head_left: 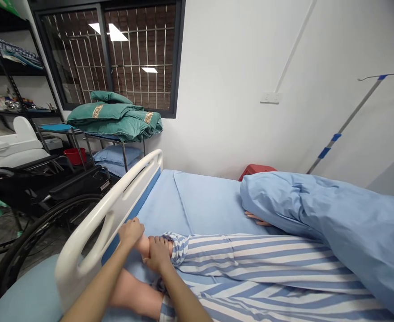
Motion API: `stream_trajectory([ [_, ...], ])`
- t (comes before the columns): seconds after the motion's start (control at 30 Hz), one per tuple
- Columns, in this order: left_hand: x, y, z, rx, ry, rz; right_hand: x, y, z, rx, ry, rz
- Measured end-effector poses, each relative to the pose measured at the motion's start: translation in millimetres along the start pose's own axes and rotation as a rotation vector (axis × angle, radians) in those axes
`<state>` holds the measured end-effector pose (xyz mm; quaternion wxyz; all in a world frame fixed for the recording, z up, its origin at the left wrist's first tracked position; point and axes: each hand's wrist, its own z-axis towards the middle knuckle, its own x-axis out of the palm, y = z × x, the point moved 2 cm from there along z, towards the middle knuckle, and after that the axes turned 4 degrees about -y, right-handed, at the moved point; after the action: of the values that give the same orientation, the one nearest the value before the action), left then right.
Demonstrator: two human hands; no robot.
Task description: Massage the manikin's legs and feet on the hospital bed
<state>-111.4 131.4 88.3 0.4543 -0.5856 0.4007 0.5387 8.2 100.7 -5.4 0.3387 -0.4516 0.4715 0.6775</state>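
A person in blue-and-white striped trousers (250, 264) lies on a hospital bed, the upper body hidden under a light blue quilt (318, 214). My left hand (131, 232) and my right hand (158, 254) both wrap a bare ankle (144, 247) just past the striped cuff. A second bare lower leg (133, 297) lies beneath my forearms. My left hand sits close to the white bed rail (106, 223). Past the quilt's edge, a hand (255, 219) of the lying person rests on the blue sheet (203, 201). The feet are hidden behind my hands and arms.
A black wheelchair (49, 188) stands beyond the rail on the left. Green folded blankets (113, 118) lie on a metal cart by the barred window (106, 58). A red stool (256, 171) stands behind the bed, and an IV pole (344, 120) leans at the right.
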Motion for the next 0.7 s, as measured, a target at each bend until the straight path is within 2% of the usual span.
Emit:
stream_trajectory([
  [0.2,-2.5,0,-20,0.021,-0.129,0.012,-5,3,-1,0.018,0.015,0.017],
  [0.37,-5.4,4,-42,0.164,-0.260,0.156,-2,2,-2,0.023,-0.019,0.034],
  [0.5,-12.2,0,-44,0.279,-0.210,0.271,1,1,-3,0.004,-0.045,0.043],
  [0.7,-21.3,-19,-27,0.350,-0.079,0.341,-2,0,-2,-0.009,-0.015,0.063],
])
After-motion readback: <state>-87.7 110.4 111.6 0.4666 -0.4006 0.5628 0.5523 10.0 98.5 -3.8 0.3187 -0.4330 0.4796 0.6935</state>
